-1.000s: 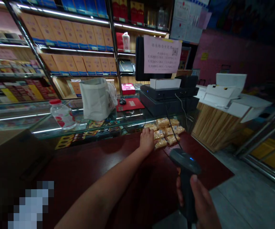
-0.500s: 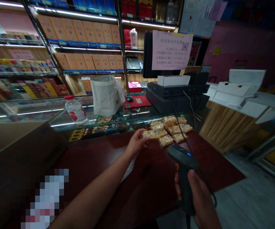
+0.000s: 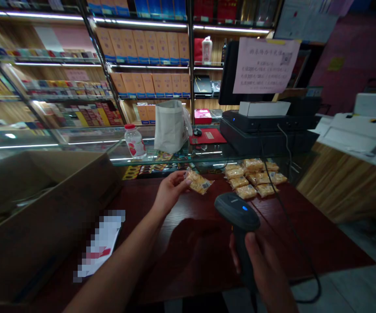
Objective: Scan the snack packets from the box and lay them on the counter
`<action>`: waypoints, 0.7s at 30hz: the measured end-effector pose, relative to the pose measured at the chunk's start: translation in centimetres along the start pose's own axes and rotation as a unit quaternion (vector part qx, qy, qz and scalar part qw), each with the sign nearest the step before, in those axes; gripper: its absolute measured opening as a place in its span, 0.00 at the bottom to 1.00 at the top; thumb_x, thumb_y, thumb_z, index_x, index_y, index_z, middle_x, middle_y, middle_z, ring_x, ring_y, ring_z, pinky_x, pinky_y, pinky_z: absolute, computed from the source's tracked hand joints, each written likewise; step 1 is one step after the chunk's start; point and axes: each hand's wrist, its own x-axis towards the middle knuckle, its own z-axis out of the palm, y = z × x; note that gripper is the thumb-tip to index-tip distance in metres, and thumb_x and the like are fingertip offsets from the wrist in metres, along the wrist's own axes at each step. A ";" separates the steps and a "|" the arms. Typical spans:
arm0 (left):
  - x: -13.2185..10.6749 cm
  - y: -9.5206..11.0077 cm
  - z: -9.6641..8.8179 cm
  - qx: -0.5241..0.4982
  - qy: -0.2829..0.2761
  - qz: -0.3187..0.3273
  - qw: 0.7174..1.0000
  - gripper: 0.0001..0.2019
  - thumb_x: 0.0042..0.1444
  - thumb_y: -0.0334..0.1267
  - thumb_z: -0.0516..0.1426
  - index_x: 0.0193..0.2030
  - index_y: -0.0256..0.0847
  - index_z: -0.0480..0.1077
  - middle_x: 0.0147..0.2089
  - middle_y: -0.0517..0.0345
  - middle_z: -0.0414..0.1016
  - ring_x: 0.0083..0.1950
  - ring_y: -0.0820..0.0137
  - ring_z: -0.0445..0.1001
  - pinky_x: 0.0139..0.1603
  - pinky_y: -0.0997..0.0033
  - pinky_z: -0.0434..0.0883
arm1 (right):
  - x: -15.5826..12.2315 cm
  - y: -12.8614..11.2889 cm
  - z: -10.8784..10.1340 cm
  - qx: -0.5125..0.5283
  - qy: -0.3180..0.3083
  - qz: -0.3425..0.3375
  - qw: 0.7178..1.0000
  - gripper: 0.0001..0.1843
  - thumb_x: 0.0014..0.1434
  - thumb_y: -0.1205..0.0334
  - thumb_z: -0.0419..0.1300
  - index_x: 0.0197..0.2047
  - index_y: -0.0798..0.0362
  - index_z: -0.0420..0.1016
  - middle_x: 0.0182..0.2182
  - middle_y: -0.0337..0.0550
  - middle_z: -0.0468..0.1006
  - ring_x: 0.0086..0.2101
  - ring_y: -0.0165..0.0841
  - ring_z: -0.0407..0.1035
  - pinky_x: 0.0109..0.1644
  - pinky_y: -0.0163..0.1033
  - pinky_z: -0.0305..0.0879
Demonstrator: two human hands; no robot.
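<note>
Between the thumb and fingers of my left hand is a wrapped snack pack, held at its left end just above the dark red tabletop. A small dark square, like a printed code, shows on its clear wrapper. My right hand is wrapped round the handle of a black barcode scanner, whose blue light is lit. The scanner's head points up and left, toward the held pack but apart from it. Several more wrapped snack packs lie grouped beyond the scanner, some stacked.
An open cardboard box stands at left, beside a partly blurred phone-like white object. On the glass counter are a red-capped bottle, a white bag and a black cash drawer. The scanner's cable crosses the table.
My left hand has drawn one snack pack away from the group, to the left. The scanner has shifted slightly left in my right hand. The view has turned left.
</note>
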 end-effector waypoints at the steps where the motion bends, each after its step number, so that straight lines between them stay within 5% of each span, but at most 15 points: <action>1: -0.1 0.2 -0.2 0.004 0.002 0.005 1.000 0.27 0.41 0.48 0.72 0.46 0.37 0.75 0.43 0.51 0.82 0.39 0.65 0.80 0.35 0.70 0.75 | 0.0 0.0 0.2 -0.002 0.000 0.001 1.000 0.30 0.61 0.30 0.58 0.30 0.51 0.75 0.19 0.38 0.71 0.22 0.31 0.65 0.27 0.34 0.63; 7: -0.1 0.6 -1.2 0.048 0.012 0.030 0.998 0.22 0.44 0.46 0.70 0.43 0.36 0.77 0.42 0.51 0.82 0.39 0.64 0.79 0.33 0.71 0.75 | 0.0 0.0 0.7 -0.024 0.011 -0.018 1.000 0.31 0.62 0.31 0.57 0.28 0.51 0.75 0.18 0.39 0.72 0.20 0.31 0.65 0.26 0.35 0.63; 15: -1.0 0.9 -1.6 0.007 0.009 0.002 1.000 0.28 0.41 0.49 0.72 0.45 0.37 0.73 0.43 0.49 0.82 0.39 0.63 0.80 0.35 0.69 0.75 | -0.2 0.7 0.5 -0.046 0.029 0.000 0.999 0.31 0.57 0.28 0.60 0.27 0.50 0.76 0.21 0.42 0.76 0.22 0.34 0.67 0.25 0.37 0.66; 17: -1.3 2.0 -2.7 0.031 0.029 0.029 0.999 0.28 0.42 0.51 0.71 0.45 0.38 0.72 0.44 0.49 0.81 0.41 0.61 0.80 0.34 0.69 0.75 | -0.3 1.3 0.0 -0.076 0.069 -0.002 0.995 0.31 0.53 0.26 0.62 0.27 0.47 0.78 0.23 0.44 0.78 0.24 0.37 0.70 0.27 0.39 0.69; 21: -2.0 7.7 -7.9 0.136 0.141 0.141 0.971 0.25 0.51 0.51 0.66 0.51 0.39 0.72 0.47 0.51 0.80 0.44 0.62 0.79 0.36 0.69 0.76 | 0.2 2.2 -1.3 -0.043 0.026 0.021 0.999 0.28 0.53 0.26 0.61 0.28 0.44 0.77 0.19 0.43 0.76 0.19 0.38 0.68 0.21 0.40 0.66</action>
